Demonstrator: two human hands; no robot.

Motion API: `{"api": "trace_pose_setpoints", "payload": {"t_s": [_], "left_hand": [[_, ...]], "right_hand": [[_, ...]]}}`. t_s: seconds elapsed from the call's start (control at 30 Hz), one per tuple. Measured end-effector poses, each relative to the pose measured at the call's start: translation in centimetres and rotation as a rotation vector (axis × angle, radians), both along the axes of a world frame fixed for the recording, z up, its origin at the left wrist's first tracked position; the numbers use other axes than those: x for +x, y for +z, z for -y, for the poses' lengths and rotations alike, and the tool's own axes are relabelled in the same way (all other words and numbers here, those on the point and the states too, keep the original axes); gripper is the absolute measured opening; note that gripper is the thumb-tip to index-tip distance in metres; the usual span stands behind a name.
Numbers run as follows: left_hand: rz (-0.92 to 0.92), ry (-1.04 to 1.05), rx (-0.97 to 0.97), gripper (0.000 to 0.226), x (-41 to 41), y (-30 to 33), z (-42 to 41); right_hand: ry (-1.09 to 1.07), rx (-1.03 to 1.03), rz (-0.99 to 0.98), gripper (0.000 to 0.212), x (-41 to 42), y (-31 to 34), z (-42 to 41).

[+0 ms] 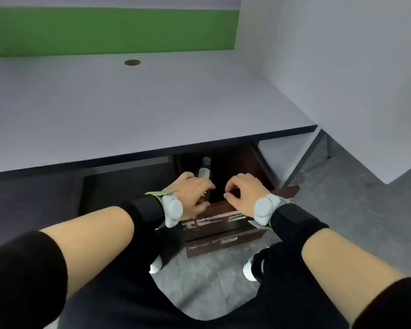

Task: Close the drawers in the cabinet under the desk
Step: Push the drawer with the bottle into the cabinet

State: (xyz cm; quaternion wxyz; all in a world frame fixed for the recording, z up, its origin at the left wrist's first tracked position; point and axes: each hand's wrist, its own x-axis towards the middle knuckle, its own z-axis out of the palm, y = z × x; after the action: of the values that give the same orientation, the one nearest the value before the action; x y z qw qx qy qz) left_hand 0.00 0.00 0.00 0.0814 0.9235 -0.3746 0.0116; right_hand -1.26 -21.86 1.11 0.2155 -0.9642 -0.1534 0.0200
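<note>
Head view: dark brown drawers (223,220) open, fronts scuffed, under desk (152,110).

Head-height view, steeply downward, seemingly close.

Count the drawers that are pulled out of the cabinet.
2. The top drawer is open under both hands, with a bottle inside. The lower drawer sticks out beneath it. The arms may hide more.

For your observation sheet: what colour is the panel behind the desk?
Green panel, clearest in the head view, the only view.
</note>
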Motion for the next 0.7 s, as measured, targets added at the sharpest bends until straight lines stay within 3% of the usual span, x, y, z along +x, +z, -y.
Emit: {"api": "trace_pose_setpoints", "payload": {"t_s": [0.1,0.17,0.27,0.7], "left_hand": [[-0.164,0.084,0.003,0.05,-0.1,-2.8,0.3],[-0.201,0.08,0.0,0.042,-0.6,-4.8,0.1],[-0.152,0.091,-0.082,0.041,-0.8,-6.3,-0.3],[-0.094,0.058,-0.131,0.049,-0.8,-6.7,-0.4]], "right_hand": [[-0.076,-0.094,-0.09,0.021,0.0,-3.2,0.7],[-0.127,-0.036,-0.092,0.021,-0.3,-5.2,1.0],[-0.127,0.049,-0.021,0.023,0.0,-6.8,1.1],[-0.031,-0.09,-0.059,0.024,1.8,-6.5,0.8]]}}
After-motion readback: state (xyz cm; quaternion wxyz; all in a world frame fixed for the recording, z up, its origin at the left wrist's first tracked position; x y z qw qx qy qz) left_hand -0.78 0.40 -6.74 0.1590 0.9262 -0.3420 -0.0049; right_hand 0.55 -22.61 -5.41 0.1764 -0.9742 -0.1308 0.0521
